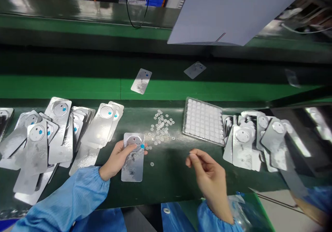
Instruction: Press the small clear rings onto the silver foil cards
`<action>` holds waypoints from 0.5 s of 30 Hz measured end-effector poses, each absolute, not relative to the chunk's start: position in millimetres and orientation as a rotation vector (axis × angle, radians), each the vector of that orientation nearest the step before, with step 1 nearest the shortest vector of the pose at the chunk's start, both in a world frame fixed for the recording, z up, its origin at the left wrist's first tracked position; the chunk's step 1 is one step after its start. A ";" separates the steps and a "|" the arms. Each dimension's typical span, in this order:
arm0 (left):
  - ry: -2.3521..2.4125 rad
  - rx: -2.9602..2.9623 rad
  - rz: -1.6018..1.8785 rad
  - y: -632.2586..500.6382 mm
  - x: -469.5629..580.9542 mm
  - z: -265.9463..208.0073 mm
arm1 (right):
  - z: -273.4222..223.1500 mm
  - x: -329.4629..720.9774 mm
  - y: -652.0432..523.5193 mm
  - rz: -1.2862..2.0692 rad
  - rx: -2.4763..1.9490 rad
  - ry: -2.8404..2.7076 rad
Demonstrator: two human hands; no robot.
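My left hand (116,158) grips a silver phone back cover (132,171) near the front of the dark green bench, its thumb lying on the round camera area. A small blue tab (142,146) shows at that cover's right edge. My right hand (209,173) is raised to the right, thumb and forefinger pinched together; whatever may be between them is too small to make out. Small clear round discs (161,125) lie scattered between and beyond my hands. Beyond my right hand rests a clear tray (184,121) filled with rows of white round pieces.
Overlapping back covers with blue tabs (61,128) are heaped on the left. More covers (242,145) are piled on the right. Two single covers (141,81) (195,70) lie on the conveyor belt (98,86). A white board (220,14) overhangs the back. Another person's sleeve (317,197) appears at right.
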State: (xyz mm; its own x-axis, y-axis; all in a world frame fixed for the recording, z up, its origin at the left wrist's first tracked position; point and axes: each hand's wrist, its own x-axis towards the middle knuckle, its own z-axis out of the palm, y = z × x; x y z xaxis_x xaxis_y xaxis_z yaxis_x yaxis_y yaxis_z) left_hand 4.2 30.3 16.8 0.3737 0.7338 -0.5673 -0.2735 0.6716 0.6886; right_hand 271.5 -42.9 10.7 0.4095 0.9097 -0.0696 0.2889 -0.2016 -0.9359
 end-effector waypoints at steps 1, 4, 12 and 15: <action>0.995 0.582 0.685 29.8 4.8 16.2 | 8.9 265.7 -43.5 0.810 -1.729 -1.102; 0.994 0.696 0.679 27.7 6.5 12.5 | 2.4 233.4 -35.7 0.755 -1.713 -1.266; 1.066 0.949 0.713 25.7 5.7 2.1 | 2.4 180.7 -11.6 0.831 -1.519 -1.448; 1.079 1.005 0.699 25.3 5.7 3.4 | 2.9 179.1 -11.8 0.859 -1.538 -1.381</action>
